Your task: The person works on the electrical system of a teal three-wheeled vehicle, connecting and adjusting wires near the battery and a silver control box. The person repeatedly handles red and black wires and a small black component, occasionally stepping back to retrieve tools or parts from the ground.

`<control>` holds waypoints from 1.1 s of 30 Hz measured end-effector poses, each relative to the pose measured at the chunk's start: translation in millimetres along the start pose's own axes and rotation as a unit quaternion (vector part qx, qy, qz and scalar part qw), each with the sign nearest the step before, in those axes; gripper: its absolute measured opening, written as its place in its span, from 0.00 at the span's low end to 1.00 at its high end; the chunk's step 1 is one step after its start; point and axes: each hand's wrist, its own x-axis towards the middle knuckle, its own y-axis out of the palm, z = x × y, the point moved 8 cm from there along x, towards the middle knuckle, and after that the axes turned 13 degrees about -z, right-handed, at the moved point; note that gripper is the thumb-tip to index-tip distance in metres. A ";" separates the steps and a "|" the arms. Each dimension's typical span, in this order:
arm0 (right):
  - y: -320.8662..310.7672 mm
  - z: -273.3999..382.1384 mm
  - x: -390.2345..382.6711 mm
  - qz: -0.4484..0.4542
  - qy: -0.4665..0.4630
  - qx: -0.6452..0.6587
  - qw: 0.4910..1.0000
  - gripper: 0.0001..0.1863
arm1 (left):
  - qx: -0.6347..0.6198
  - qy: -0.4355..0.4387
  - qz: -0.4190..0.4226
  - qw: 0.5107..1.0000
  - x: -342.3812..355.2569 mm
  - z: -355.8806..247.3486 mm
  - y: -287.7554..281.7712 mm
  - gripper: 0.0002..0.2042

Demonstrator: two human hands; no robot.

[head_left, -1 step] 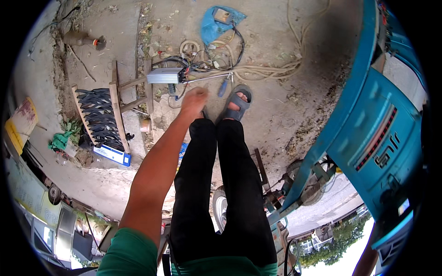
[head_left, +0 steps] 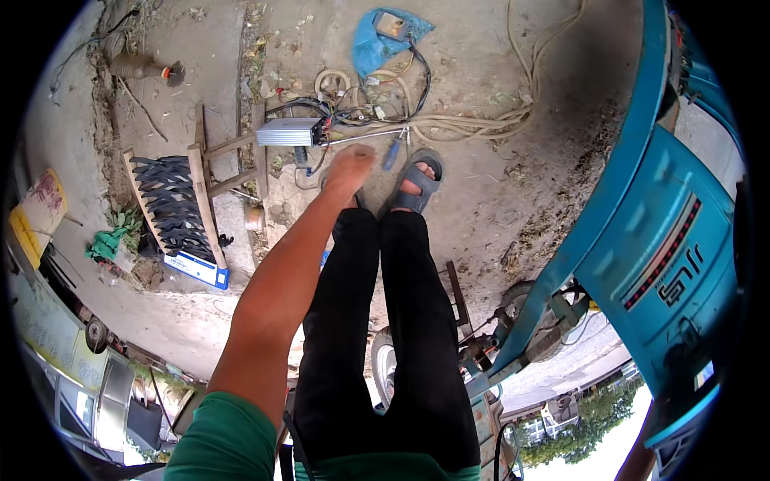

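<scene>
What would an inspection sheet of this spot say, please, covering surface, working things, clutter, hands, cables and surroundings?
Surface: bare, dusty ground with scattered dry leaves.
Working things: finned silver box and blue-handled tool on the ground, just beyond the left hand.
Clutter: wood-framed seat with black woven straps, blue-and-white box, blue bag with a small device on it.
Hands: left hand above the ground, blurred, grip unclear; right hand not in view.
Cables: black cable below the device, tangled wiring beside the silver box, loose tan hose.
Surroundings: teal vehicle body at right, trees lower right.
</scene>
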 end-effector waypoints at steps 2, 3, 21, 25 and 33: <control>2.7 -2.2 6.0 -0.008 -0.007 -0.005 1.000 0.30 | 0.031 0.023 0.011 0.999 18.2 -6.8 24.2 0.17; 3.6 -3.6 9.1 -0.012 -0.009 -0.008 1.000 0.30 | 0.047 0.035 0.016 0.998 23.7 -10.3 33.3 0.18; 22.2 -26.5 36.0 -0.036 -0.026 -0.035 0.998 0.29 | 0.389 0.197 -0.132 0.890 113.9 -83.2 53.0 0.20; 18.7 -33.6 39.5 -0.039 -0.023 -0.034 0.998 0.29 | 0.433 0.207 -0.114 0.870 117.7 -87.4 62.0 0.21; 27.0 -41.6 38.2 -0.036 -0.029 -0.038 0.998 0.29 | 0.494 0.197 -0.052 0.845 122.6 -90.3 49.0 0.12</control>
